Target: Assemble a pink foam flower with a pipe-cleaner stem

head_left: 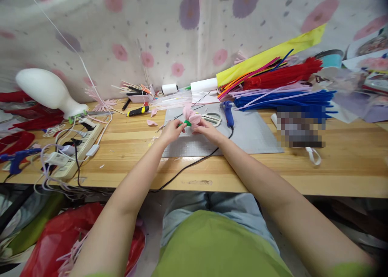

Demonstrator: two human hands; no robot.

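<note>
My left hand [172, 131] and my right hand [209, 130] meet over a grey cutting mat [254, 135] on the wooden table [333, 168]. Between them is a pink paper flower [190, 115] with a green-wrapped base [188, 123] on a thin stem. The left hand pinches the green base and stem. My right hand's fingers close on the flower from the right. Scissors [214, 117] and a blue glue gun [228, 112] lie on the mat just beyond the hands, and the gun's black cord runs under my right wrist.
Bundles of red, blue and mixed pipe cleaners [281, 87] and yellow paper [273, 52] lie at the back right. A white lamp [48, 91], a power strip [75, 149] with cables and another glue gun [15, 157] sit left. A red bag [60, 236] lies under the table.
</note>
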